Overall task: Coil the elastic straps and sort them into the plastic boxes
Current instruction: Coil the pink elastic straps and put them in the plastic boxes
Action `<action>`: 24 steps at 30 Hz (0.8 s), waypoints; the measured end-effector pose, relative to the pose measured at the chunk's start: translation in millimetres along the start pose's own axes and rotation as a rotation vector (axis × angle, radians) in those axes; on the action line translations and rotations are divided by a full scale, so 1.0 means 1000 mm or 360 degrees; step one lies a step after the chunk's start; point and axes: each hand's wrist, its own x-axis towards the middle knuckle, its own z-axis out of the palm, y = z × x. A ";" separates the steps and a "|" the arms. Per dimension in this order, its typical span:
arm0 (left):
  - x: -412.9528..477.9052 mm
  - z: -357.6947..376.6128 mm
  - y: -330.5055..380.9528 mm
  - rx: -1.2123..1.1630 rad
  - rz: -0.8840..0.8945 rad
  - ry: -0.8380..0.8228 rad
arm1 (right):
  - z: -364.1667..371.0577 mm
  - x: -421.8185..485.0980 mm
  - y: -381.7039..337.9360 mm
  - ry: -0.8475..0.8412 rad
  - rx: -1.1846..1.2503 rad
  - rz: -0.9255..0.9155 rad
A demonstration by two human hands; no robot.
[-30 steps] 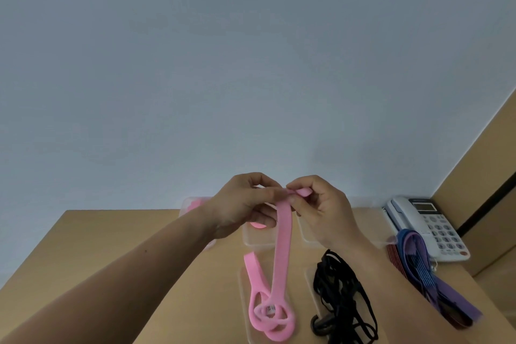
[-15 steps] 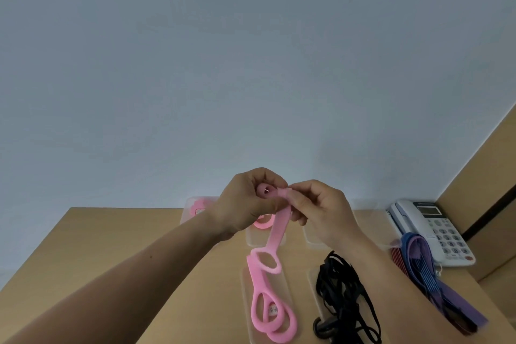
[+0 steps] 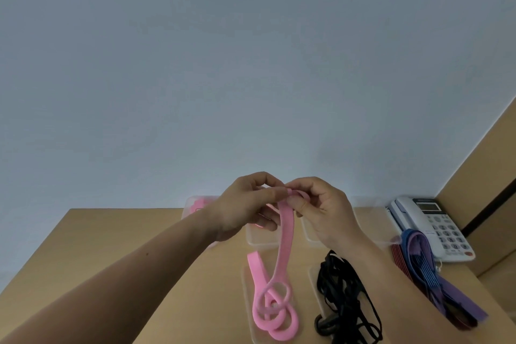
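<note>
Head view: the left hand (image 3: 245,204) and right hand (image 3: 324,209) both pinch the top end of the pink strap (image 3: 286,237) above the plastic boxes (image 3: 259,239), and its tail lies looped on a clear tray (image 3: 245,288). If either pinch loosens, the springy elastic could probably unroll the started coil. Compared with half a second ago, the hanging run is longer and the raised loop is down again.

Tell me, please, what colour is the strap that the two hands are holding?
Plain pink: the strap shows best in the head view, the only one.
</note>
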 end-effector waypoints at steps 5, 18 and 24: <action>0.002 0.000 -0.004 0.0001 0.0117 0.0149 | -0.002 -0.002 0.001 0.0006 0.0135 0.0093; 0.004 0.002 -0.014 0.0131 0.0233 0.0197 | -0.005 0.003 -0.001 0.0037 0.0094 0.0250; 0.002 -0.001 -0.013 0.0207 0.0049 0.0075 | -0.004 0.002 -0.002 0.0064 0.0081 0.0172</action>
